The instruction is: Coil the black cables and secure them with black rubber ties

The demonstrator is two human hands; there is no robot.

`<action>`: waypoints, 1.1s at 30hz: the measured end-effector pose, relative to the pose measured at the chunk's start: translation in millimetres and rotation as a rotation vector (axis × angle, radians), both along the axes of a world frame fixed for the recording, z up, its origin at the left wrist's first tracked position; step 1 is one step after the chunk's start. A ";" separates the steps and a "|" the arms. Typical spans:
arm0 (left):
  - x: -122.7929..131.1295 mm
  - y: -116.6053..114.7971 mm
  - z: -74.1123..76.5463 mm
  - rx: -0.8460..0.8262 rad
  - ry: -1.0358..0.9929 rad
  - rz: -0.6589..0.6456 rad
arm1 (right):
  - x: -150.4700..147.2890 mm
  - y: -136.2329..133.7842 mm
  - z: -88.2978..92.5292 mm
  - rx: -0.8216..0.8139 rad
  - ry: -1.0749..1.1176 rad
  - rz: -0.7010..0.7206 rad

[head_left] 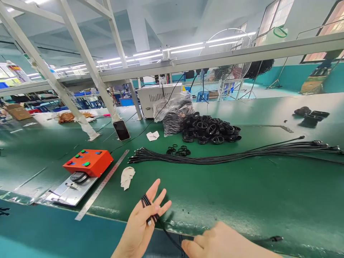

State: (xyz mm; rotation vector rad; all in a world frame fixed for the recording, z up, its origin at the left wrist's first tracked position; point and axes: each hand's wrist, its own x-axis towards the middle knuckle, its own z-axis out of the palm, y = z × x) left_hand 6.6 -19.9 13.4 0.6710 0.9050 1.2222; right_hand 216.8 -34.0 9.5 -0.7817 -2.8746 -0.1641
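Observation:
Around the palm and fingers of my left hand (143, 218) run several loops of a thin black cable (146, 201), pinned there by the thumb. A pale connector end of it pokes out below the thumb. My right hand (215, 242) is closed low at the table's front edge, its fingers curled round the length of cable that leads from the left hand. Right of it, a black plug end (276, 238) lies near the edge. A bundle of straight black cables (204, 157) stretches across the table beyond my hands.
Behind the bundle sit small black rings (178, 150), a heap of coiled black cables (211, 129) and a clear plastic bag (174, 114). On the left are an orange button box (90, 163), a steel ruler (103, 184), a phone (121, 130) and a crumpled tissue (127, 177).

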 end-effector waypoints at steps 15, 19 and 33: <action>-2.3 -14.3 -1.6 -0.218 0.047 -0.372 | -4.4 56.7 82.3 -0.243 0.068 -0.002; 4.2 -12.3 1.1 -0.190 0.132 -0.384 | -0.7 57.9 84.2 -0.346 0.106 0.039; -24.2 20.2 8.5 -0.144 -0.059 0.049 | 0.8 16.1 59.6 -0.190 0.005 0.159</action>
